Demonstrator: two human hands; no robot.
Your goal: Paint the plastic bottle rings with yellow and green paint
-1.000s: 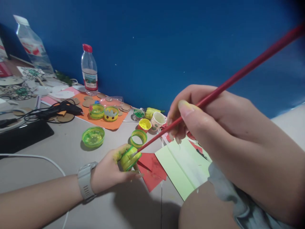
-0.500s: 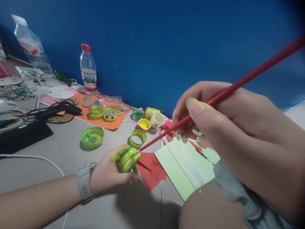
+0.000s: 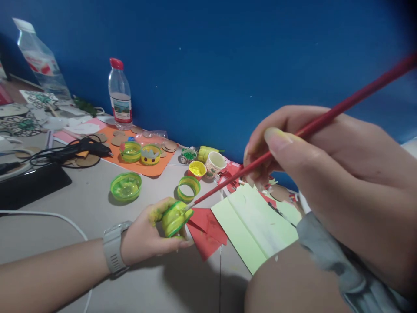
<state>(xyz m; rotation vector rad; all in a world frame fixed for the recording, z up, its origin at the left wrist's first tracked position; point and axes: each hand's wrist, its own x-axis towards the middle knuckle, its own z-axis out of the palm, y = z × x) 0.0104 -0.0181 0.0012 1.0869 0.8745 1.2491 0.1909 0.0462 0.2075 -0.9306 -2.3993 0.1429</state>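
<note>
My left hand point(image 3: 150, 232), with yellow-green paint on its fingers, is closed around a small plastic ring point(image 3: 174, 219) painted yellow with green edges. A long red paintbrush point(image 3: 224, 187) is pinched in my right hand point(image 3: 312, 161), and its tip touches the ring's yellow side. Just behind lies another yellow-green ring point(image 3: 188, 188). Further back stand a cup of yellow paint point(image 3: 197, 170), a cup with green contents point(image 3: 188, 155) and a white patterned cup point(image 3: 215, 164). A green-painted bottle base point(image 3: 126, 187) with wet paint sits to the left.
Red paper point(image 3: 208, 237) and pale green paper point(image 3: 257, 226) lie right of my left hand. Two painted rings rest on orange paper point(image 3: 156, 169). A red-capped bottle point(image 3: 120, 95) stands by the blue wall point(image 3: 211, 65). Black cables point(image 3: 71, 150) and a white cord point(image 3: 58, 217) lie left.
My right hand has shifted slightly to the right with the paintbrush, whose tip stays on the ring. My left hand holds the ring almost unmoved.
</note>
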